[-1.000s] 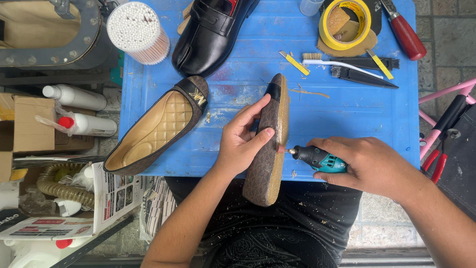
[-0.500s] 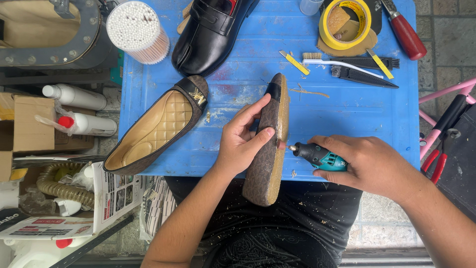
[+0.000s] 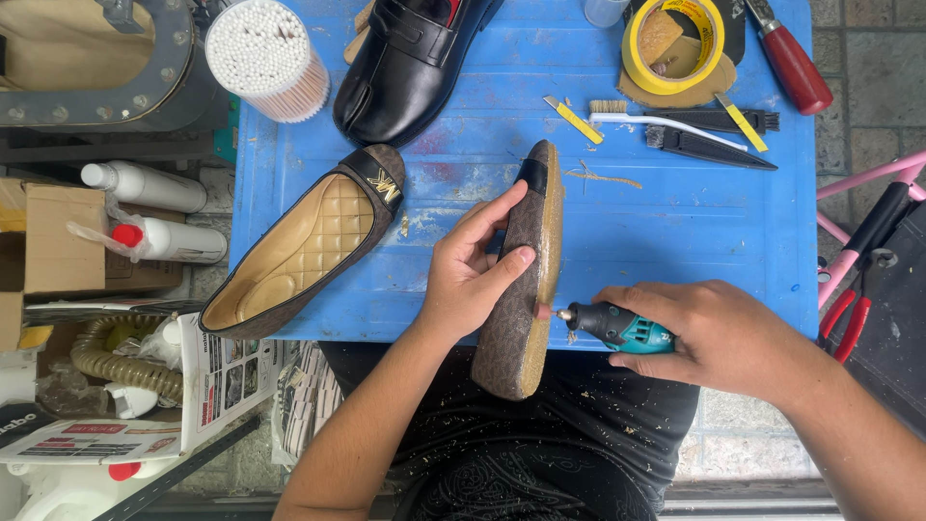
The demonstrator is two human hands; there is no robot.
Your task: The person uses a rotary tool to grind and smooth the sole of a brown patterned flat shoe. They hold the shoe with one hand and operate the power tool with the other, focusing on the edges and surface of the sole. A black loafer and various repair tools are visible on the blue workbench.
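Left hand (image 3: 463, 285) fingers (image 3: 511, 259) grip the tilted shoe (image 3: 516, 318).

Your left hand (image 3: 468, 280) grips a brown flat shoe (image 3: 521, 275) turned on its side, tan sole edge facing right, heel end hanging over the blue table (image 3: 675, 222) edge above your lap. Your right hand (image 3: 719, 338) holds a teal-and-black handheld rotary tool (image 3: 612, 325), its small tip touching the sole edge. The matching brown flat shoe with quilted tan insole (image 3: 299, 246) lies to the left, a glossy black loafer (image 3: 410, 63) beyond it.
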